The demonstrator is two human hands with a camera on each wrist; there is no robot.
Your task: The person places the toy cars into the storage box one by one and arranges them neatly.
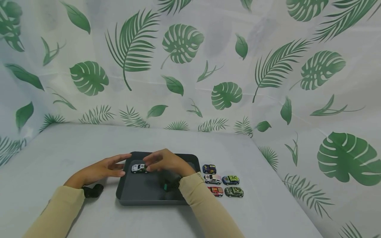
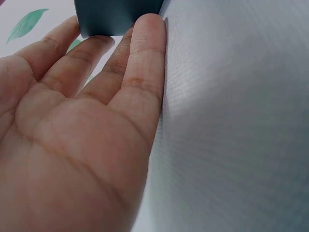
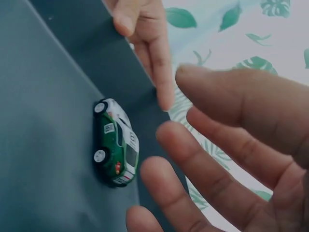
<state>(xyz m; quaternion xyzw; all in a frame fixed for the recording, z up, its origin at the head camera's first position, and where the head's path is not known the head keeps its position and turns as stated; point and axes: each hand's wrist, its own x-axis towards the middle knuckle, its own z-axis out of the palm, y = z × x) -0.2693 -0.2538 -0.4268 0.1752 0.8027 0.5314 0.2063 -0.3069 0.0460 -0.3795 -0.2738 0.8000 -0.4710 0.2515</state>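
A white and green toy car (image 3: 118, 140) stands on its wheels inside the dark grey tray (image 1: 140, 202), near the tray's left end. Close beside the car is my right hand (image 1: 166, 162), its fingers spread apart and holding nothing; in the right wrist view a gap shows between fingertips and car. My left hand (image 1: 102, 170) rests at the tray's left rim, fingertips against the outside of the wall. From the left wrist view, the fingers of the left hand (image 2: 101, 116) are extended and touch the tray's side (image 2: 116, 17).
Right of the tray, several toy cars stand grouped on the white table: a dark blue one (image 1: 209, 169), a white one (image 1: 213, 179), a blue and yellow one (image 1: 231, 180), a red one (image 1: 216, 191) and a camouflage one (image 1: 234, 192). A leaf-patterned cloth (image 1: 190, 76) hangs behind.
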